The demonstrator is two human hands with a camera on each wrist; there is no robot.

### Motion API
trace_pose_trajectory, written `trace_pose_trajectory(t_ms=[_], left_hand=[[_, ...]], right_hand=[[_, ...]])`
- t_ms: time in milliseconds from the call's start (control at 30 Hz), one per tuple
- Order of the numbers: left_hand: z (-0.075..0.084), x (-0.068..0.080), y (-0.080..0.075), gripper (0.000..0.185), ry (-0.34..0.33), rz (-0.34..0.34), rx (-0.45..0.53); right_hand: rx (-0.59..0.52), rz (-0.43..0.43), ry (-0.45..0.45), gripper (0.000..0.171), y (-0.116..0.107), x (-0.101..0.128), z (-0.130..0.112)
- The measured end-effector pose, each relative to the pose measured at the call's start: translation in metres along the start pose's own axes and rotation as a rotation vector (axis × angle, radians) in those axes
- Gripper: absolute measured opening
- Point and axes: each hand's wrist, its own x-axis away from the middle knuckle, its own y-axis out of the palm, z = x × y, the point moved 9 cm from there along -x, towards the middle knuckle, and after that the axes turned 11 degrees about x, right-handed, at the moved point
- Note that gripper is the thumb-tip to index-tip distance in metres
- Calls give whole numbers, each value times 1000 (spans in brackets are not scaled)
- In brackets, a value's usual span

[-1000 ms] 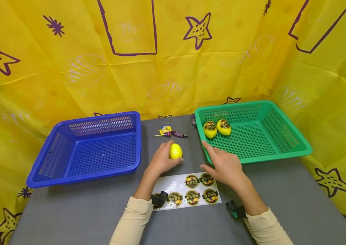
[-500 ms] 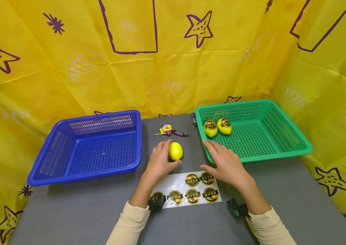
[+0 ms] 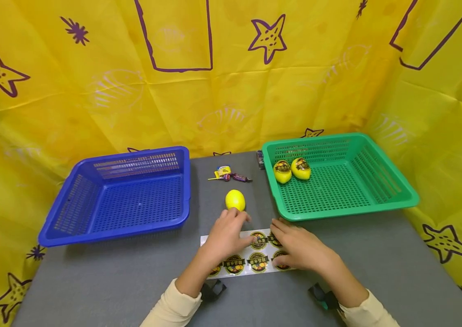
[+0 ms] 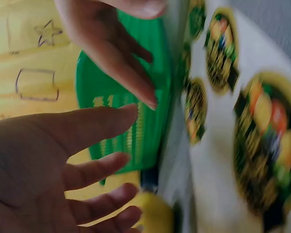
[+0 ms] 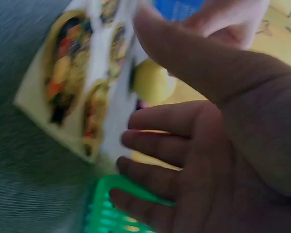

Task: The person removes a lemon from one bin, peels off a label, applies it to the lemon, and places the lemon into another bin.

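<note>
A white sheet of round fruit-label stickers (image 3: 240,272) lies on the grey table, partly hidden under both hands. My left hand (image 3: 226,236) hovers over the sheet's upper middle with its fingers spread and holding nothing. Over the sheet's right end is my right hand (image 3: 302,245), fingers extended, also holding nothing. Just beyond the left fingertips a plain yellow lemon (image 3: 235,200) rests on the table. Two lemons with stickers, one at the left (image 3: 282,171) and one beside it (image 3: 300,168), sit in the green basket (image 3: 347,212).
A blue basket (image 3: 116,234) stands at the left, with nothing seen inside. Small wrapped candies (image 3: 231,176) lie behind the loose lemon. A dark little packet (image 3: 260,160) sits against the green basket's left side. A yellow patterned cloth (image 3: 231,91) hangs behind and beside the table.
The left hand has let go of the plain lemon and moved back toward me over the sticker sheet. My right hand has drawn back from the green basket's rim onto the sheet's right side.
</note>
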Motion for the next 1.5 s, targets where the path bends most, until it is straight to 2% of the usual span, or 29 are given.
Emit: trace_pose_trajectory(t_ms=[100, 167, 300, 567, 767, 933, 1100, 1200, 1367, 1433, 1500], left_hand=[[4, -3, 22, 45, 7, -113, -59], [5, -5, 32, 45, 5, -142, -93], [2, -9, 40, 43, -24, -124, -101], [-7, -7, 40, 38, -94, -86, -28], [-7, -9, 41, 32, -70, -87, -7], [-10, -11, 41, 33, -66, -121, 100], [-12, -13, 32, 29, -55, -149, 346], [-17, -17, 15, 32, -50, -86, 487], [-41, -21, -19, 40, -96, 151, 662], [-52, -22, -29, 35, -105, 241, 749], [-60, -23, -34, 25, -97, 298, 834]], right_hand=[[-41, -118, 77, 89, 19, 0, 11], [-54, -137, 95, 92, 25, -1, 15], [-43, -128, 104, 94, 28, -3, 16], [-10, -135, 99, 94, 28, -2, 15], [-4, -125, 102, 93, 27, -4, 16], [-2, -125, 101, 93, 27, -5, 16], [-8, -121, 98, 93, 26, -7, 16], [-8, -126, 108, 93, 26, -8, 16], [-2, -127, 142, 82, 24, -13, 9], [4, -112, 153, 77, 20, -19, 5], [11, -79, 168, 75, 16, -27, 1]])
